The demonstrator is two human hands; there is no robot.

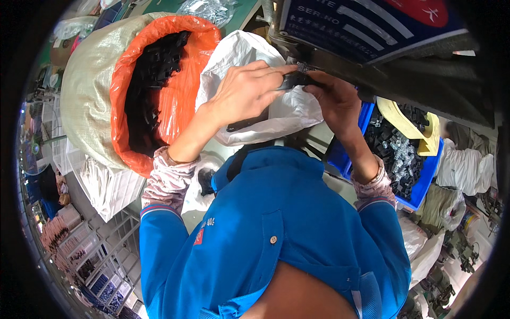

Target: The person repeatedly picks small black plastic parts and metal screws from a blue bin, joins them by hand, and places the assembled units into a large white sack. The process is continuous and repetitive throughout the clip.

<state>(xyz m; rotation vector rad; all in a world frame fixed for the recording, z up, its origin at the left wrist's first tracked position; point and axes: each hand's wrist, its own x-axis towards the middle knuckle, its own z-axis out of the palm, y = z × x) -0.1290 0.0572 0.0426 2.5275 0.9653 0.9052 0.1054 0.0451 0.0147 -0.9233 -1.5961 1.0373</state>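
Just below the dark machine's edge, both hands meet at a small black plastic part (295,81). My left hand (247,87) is closed on its left end, with the thumb below and the index finger stretched along the top. That fingertip reaches a small clear piece (302,66) at the machine. At the part's right end, my right hand (337,101) pinches it between thumb and fingers, partly in shadow. Beneath the hands lies a container lined with a white plastic bag (228,125), holding some dark pieces. The exact shape of the held part is partly hidden by fingers.
Left stands a woven sack (87,90) with an orange liner (178,114) full of black parts (151,69). A blue bin (419,196) at right holds black parts, clear pieces (401,151) and a yellow tray (398,119). The machine with its blue plate (324,32) overhangs the upper right.
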